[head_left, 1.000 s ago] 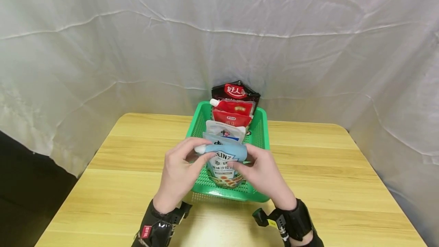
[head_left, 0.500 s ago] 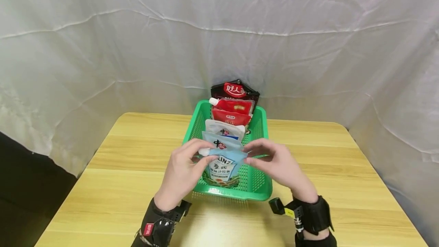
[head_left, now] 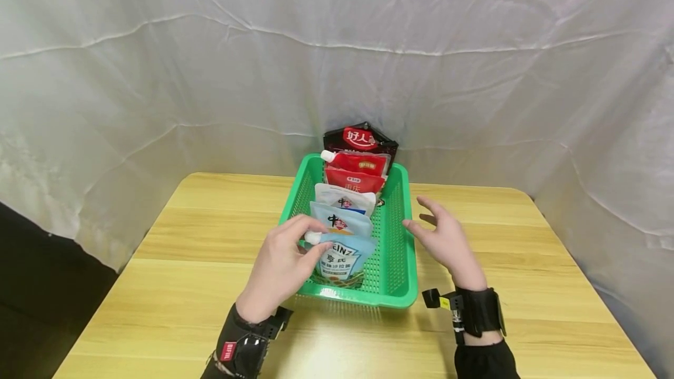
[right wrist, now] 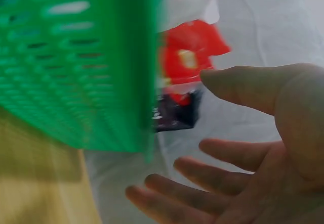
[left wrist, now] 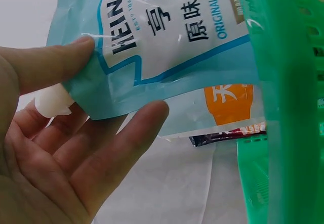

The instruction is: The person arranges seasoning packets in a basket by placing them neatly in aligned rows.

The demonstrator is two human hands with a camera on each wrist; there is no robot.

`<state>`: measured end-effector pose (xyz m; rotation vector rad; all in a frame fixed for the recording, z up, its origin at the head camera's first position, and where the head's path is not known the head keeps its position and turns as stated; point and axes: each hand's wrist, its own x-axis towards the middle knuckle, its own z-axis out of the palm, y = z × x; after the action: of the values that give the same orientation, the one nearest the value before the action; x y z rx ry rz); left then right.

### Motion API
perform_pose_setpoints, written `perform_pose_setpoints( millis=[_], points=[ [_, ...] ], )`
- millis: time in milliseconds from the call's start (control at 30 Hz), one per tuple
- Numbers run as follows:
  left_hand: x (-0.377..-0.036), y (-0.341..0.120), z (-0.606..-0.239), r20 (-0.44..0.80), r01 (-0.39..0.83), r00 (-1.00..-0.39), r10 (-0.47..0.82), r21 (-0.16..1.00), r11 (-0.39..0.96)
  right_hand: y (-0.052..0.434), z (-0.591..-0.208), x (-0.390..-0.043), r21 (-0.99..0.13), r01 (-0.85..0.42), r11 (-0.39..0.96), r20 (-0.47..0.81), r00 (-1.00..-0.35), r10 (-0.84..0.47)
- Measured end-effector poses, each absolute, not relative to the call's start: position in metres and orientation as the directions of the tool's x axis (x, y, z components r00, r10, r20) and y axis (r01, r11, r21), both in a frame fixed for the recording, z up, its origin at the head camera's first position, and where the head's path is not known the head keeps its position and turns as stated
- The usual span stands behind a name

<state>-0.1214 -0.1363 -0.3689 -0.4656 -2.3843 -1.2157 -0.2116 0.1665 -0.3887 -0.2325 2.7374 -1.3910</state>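
A light-blue Heinz salad dressing pouch (head_left: 339, 259) with a white spout cap (left wrist: 53, 100) stands at the near end of the green plastic basket (head_left: 405, 294). My left hand (head_left: 286, 265) pinches its upper left corner by the cap. The thumb lies on the printed front, and the other fingers go behind it, as the left wrist view shows. Apart from everything, my right hand (head_left: 444, 238) hovers just right of the basket's rim, fingers spread. Behind the Heinz pouch stands a pale blue pouch (head_left: 342, 215), then a white pouch (head_left: 342, 196).
Farther back in the basket stand a red pouch (head_left: 355, 180), another red pouch with a white cap (head_left: 363, 162), and a black bag (head_left: 363, 138) leaning at the far end. The wooden table (head_left: 210, 238) extends to both sides. A grey-white cloth (head_left: 337, 75) hangs behind it.
My right hand has let go of the Heinz pouch's right side and moved right, outside the basket. The pouch's top, folded over earlier, now stands up. My left hand keeps its hold.
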Motion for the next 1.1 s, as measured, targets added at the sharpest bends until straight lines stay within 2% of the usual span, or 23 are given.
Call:
perform_pose_setpoints(
  millis=[267, 633, 1100],
  points=[
    [-0.122, -0.137, -0.369, 0.44, 0.426, -0.889, 0.126, 0.694, 0.58, 0.163, -0.406, -0.223, -0.824, -0.068, 0.562, -0.054, -0.979, -0.197],
    [-0.123, -0.137, -0.371, 0.377, 0.381, -0.916, 0.139, 0.705, 0.598, 0.158, -0.42, -0.228, -0.862, -0.077, 0.501, -0.044, -0.973, -0.226],
    [-0.125, -0.139, -0.374, 0.309, 0.317, -0.941, 0.14, 0.658, 0.683, 0.158, -0.421, -0.227, -0.883, -0.064, 0.465, -0.049, -0.973, -0.227]
  ],
)
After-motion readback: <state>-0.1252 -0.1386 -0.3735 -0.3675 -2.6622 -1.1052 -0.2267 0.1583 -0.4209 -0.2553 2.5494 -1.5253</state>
